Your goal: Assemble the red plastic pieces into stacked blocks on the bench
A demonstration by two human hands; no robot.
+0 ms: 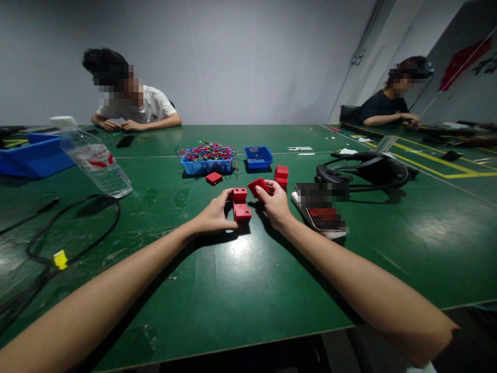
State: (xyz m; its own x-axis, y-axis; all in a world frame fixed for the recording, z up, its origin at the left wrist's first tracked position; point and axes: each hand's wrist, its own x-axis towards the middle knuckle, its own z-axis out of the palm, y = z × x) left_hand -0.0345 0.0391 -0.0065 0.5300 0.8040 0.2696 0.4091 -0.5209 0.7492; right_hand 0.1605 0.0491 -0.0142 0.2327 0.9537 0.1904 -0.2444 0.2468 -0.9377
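My left hand (215, 213) grips a red stepped block (241, 206) from its left side, thumb in front and fingers behind. Small round holes show in the block's top faces. Just to the right, my right hand (276, 203) pinches a flat red square piece (258, 189), held tilted, apart from the block. Behind the right fingers stands another red block (281, 176). A flat red square (214, 178) lies on the table in front of a blue tray (207, 167) heaped with colourful wires (208, 151).
A smaller blue bin (258, 157) stands beside the wire tray. On the right are a phone (324, 212) and a black headset (365, 173). A tilted water bottle (97, 160), black cables (73, 254) and a large blue bin (34, 158) occupy the left. Two people sit across the green table (233, 290).
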